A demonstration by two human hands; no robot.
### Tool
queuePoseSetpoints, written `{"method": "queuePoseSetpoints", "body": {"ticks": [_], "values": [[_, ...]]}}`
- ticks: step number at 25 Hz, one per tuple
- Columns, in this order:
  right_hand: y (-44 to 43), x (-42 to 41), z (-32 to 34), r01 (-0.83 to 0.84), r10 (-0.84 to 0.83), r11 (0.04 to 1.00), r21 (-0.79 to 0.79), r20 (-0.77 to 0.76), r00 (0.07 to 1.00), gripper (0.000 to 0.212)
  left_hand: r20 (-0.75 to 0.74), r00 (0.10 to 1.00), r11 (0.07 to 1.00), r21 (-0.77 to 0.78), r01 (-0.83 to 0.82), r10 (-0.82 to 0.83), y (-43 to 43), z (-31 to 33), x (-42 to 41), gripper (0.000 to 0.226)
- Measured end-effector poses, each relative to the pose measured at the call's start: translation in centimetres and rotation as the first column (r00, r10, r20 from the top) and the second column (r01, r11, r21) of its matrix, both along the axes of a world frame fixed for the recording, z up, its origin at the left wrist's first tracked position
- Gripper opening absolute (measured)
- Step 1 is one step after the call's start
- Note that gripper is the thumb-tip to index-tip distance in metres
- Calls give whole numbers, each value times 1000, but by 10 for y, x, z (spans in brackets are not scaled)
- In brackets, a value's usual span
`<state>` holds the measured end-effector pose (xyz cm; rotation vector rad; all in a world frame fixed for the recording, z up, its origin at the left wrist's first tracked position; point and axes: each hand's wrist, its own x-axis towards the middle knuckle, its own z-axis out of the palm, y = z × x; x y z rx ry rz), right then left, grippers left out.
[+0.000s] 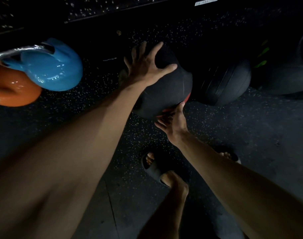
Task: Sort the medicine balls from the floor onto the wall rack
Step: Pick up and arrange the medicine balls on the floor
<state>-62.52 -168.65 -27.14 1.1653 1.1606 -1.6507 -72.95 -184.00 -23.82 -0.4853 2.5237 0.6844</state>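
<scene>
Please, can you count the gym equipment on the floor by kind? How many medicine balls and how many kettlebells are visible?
Medicine balls: 3 (the black-and-red ball between the left hand and the right hand, a ribbed black ball, a dark ball with green marks)
Kettlebells: 2 (the blue kettlebell, the orange kettlebell)
Total: 5
</scene>
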Motion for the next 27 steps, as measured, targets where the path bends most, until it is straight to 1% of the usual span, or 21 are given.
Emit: {"method": "queuePoseSetpoints", "body": {"ticks": [1,2,3,4,5,6,7,8,9,11,12,13,16,18,20,21,22,23,25,27], "values": [[2,-2,2,-63,65,997,52,-29,997,73,-18,999,999,-1,-36,36,-2,-1,6,90],[5,-4,5,-170,186,971,167,-85,979,66,-54,996,997,-5,-76,75,-3,-2,14,91],[9,-6,7,-288,353,897,337,-153,923,57,-98,989,994,-12,-113,111,-1,-1,24,92],[14,-9,12,-364,529,773,520,-210,822,54,-137,980,989,-14,-150,146,0,-2,34,95],[19,-16,17,-370,673,642,672,-263,691,57,-167,969,982,-5,-188,185,1,-3,44,101],[24,-26,24,-326,772,550,769,-319,550,63,-185,954,971,14,-237,236,1,-4,53,110],[26,-41,31,-296,846,478,827,-344,407,68,-189,938,956,37,-291,292,0,-4,61,117],[26,-59,32,-309,896,424,851,-343,283,71,-179,924,941,58,-334,339,-1,-4,66,122],[23,-78,31,-378,933,358,854,-311,181,73,-160,917,931,68,-359,365,-2,-4,70,123],[15,-98,25,-511,978,185,840,-209,10,76,-138,917,927,71,-368,374,-4,-6,75,120],[12,-99,20,-539,984,125,833,-174,-42,78,-135,922,932,69,-356,362,-5,-6,75,119],[11,-97,16,-556,986,103,825,-156,-50,77,-123,932,940,66,-334,340,-5,-5,74,119],[12,-92,22,-601,992,103,793,-126,5,70,-40,957,956,65,-285,288,-10,1,72,105],[13,-96,43,-591,996,69,804,-91,-8,67,-30,956,954,70,-290,293,-12,14,73,95],[15,-92,71,-564,993,14,825,-77,-89,65,-48,934,934,79,-349,353,-6,36,86,84],[17,-86,87,-573,989,-8,820,-76,-123,59,-32,923,921,87,-379,383,1,50,96,76],[21,-77,104,-586,987,-30,809,-69,-146,53,14,916,911,96,-400,401,9,66,108,66],[25,-66,126,-599,980,-69,798,-58,-190,50,80,912,906,104,-409,402,17,89,124,58],[33,-44,177,-593,941,-190,782,-27,-336,45,238,893,906,97,-413,382,35,146,157,50],[45,-19,236,-579,879,-270,769,-49,-474,40,337,853,897,49,-440,399,58,212,196,48]]}}
